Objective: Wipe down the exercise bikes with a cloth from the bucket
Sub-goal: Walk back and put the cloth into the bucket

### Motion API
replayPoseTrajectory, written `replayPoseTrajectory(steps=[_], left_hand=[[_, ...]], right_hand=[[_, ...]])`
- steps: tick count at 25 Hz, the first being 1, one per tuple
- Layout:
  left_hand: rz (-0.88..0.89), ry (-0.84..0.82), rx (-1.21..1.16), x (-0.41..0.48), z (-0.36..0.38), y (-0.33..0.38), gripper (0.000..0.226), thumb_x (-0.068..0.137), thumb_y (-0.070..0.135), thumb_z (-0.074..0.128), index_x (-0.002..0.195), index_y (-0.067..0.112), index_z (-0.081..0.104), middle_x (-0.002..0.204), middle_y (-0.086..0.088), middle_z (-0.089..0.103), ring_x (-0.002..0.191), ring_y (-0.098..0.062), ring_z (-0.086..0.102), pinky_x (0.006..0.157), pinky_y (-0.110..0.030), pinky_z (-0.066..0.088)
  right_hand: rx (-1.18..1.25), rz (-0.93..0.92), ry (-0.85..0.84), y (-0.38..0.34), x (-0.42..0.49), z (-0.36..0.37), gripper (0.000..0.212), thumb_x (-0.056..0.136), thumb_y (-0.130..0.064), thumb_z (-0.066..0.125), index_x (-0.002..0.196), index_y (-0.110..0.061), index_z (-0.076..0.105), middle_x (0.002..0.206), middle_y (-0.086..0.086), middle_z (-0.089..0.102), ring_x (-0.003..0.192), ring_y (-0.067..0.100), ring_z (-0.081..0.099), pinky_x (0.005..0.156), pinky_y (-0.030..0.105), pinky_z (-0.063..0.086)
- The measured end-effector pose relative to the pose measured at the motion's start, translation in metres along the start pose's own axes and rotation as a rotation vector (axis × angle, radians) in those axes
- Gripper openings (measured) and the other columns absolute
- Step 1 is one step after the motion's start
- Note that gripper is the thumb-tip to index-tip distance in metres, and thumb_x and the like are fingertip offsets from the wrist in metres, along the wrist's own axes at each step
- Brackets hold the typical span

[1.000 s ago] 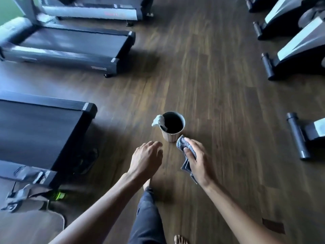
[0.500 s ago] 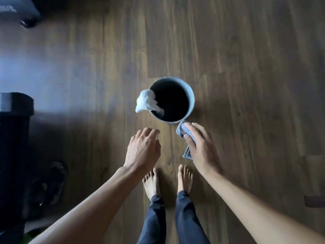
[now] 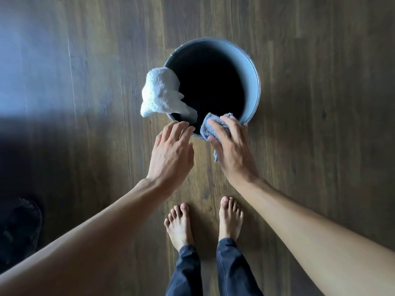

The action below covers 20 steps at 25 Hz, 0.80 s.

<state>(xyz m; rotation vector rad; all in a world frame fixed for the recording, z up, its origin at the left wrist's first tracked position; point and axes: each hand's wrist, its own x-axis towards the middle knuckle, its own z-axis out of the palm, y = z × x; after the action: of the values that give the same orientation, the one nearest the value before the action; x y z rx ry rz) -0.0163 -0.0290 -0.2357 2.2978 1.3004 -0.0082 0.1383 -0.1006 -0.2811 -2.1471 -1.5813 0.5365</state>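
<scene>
Grey cloth (image 3: pixel 215 127): bunched in the right hand at the near rim of the bucket, its top edge over the dark opening and a loose corner hanging below the thumb.
Right hand (image 3: pixel 233 152): back upward, fingers laid over the cloth and thumb tucked against it, so the bundle is firmly pinched.
Left hand (image 3: pixel 173 152): holds nothing; fingers nearly straight and slightly spread, tips reaching the near rim just left of the grey cloth. Whether they touch the rim I cannot tell.
Bucket (image 3: pixel 254 82): round with a pale blue-grey rim, upright on the floor just ahead of the person's toes. The inside is too dark to see into.
White cloth (image 3: pixel 160 92): fluffy, draped over the bucket's left rim, most of it outside and a tail falling inside.
Floor (image 3: pixel 320 146): dark wood planks, with a pale patch of light on the left.
Feet (image 3: pixel 179 227): bare, side by side, dark trouser cuffs at the ankles.
Dark shape (image 3: pixel 21 227): on the floor at far left, too dim to make out.
</scene>
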Motion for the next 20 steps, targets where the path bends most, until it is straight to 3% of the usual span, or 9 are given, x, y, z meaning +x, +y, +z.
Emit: replayPoseTrajectory(steps=[2, 5, 7, 10, 15, 17, 20], left_hand=[[0.015, 0.029, 0.02, 0.005, 0.006, -0.006, 0.035, 0.095, 0.014, 0.058, 0.129, 0.01, 0.061, 0.135, -0.007, 0.058, 0.132, -0.026, 0.045, 0.108, -0.042, 0.037], [0.049, 0.078, 0.044, 0.014, 0.011, -0.014, 0.028, 0.094, 0.013, 0.06, 0.121, 0.01, 0.066, 0.128, -0.007, 0.063, 0.13, -0.027, 0.049, 0.11, -0.043, 0.034], [0.072, 0.107, 0.048, 0.018, 0.015, -0.018, 0.023, 0.094, 0.013, 0.061, 0.115, 0.011, 0.069, 0.124, -0.006, 0.065, 0.128, -0.027, 0.05, 0.111, -0.045, 0.033], [0.081, 0.146, 0.03, 0.021, 0.019, -0.021, 0.017, 0.095, 0.013, 0.062, 0.109, 0.013, 0.071, 0.119, -0.005, 0.067, 0.124, -0.025, 0.051, 0.113, -0.046, 0.03], [0.106, 0.197, 0.008, 0.026, 0.025, -0.023, 0.012, 0.095, 0.013, 0.061, 0.101, 0.012, 0.071, 0.107, -0.002, 0.07, 0.118, -0.024, 0.052, 0.114, -0.05, 0.03], [0.103, 0.187, -0.002, 0.025, 0.026, -0.025, 0.013, 0.095, 0.014, 0.06, 0.102, 0.012, 0.071, 0.108, -0.002, 0.069, 0.12, -0.024, 0.051, 0.116, -0.051, 0.027], [0.091, 0.151, -0.02, 0.022, 0.025, -0.025, 0.016, 0.097, 0.015, 0.058, 0.108, 0.012, 0.07, 0.113, -0.002, 0.068, 0.126, -0.023, 0.049, 0.12, -0.05, 0.02]], right_hand=[[-0.051, 0.009, -0.022, 0.002, 0.005, 0.008, 0.05, 0.104, -0.043, 0.036, 0.142, -0.016, 0.054, 0.143, 0.014, 0.048, 0.139, 0.029, 0.033, 0.118, 0.057, 0.029], [-0.212, 0.003, -0.094, 0.004, 0.01, 0.013, 0.058, 0.1, -0.053, 0.041, 0.147, -0.019, 0.046, 0.146, 0.012, 0.045, 0.144, 0.031, 0.033, 0.124, 0.053, 0.011], [-0.308, -0.054, -0.124, 0.008, 0.013, 0.013, 0.068, 0.089, -0.055, 0.059, 0.145, -0.019, 0.044, 0.143, 0.013, 0.047, 0.141, 0.034, 0.037, 0.123, 0.055, 0.013], [-0.424, -0.132, -0.102, 0.016, 0.014, 0.015, 0.078, 0.071, -0.031, 0.087, 0.136, -0.018, 0.046, 0.132, 0.013, 0.052, 0.131, 0.035, 0.045, 0.121, 0.055, 0.019], [-0.46, -0.188, 0.022, 0.021, 0.017, 0.019, 0.061, 0.068, -0.005, 0.082, 0.121, -0.019, 0.056, 0.111, 0.007, 0.058, 0.107, 0.029, 0.051, 0.107, 0.044, 0.037], [-0.435, -0.169, 0.002, 0.019, 0.018, 0.018, 0.058, 0.071, -0.017, 0.085, 0.121, -0.02, 0.057, 0.112, 0.006, 0.058, 0.107, 0.027, 0.049, 0.107, 0.042, 0.036], [-0.352, -0.1, -0.196, 0.009, 0.019, 0.003, 0.069, 0.075, -0.048, 0.081, 0.131, -0.019, 0.053, 0.127, 0.008, 0.054, 0.125, 0.031, 0.048, 0.12, 0.051, 0.022]])
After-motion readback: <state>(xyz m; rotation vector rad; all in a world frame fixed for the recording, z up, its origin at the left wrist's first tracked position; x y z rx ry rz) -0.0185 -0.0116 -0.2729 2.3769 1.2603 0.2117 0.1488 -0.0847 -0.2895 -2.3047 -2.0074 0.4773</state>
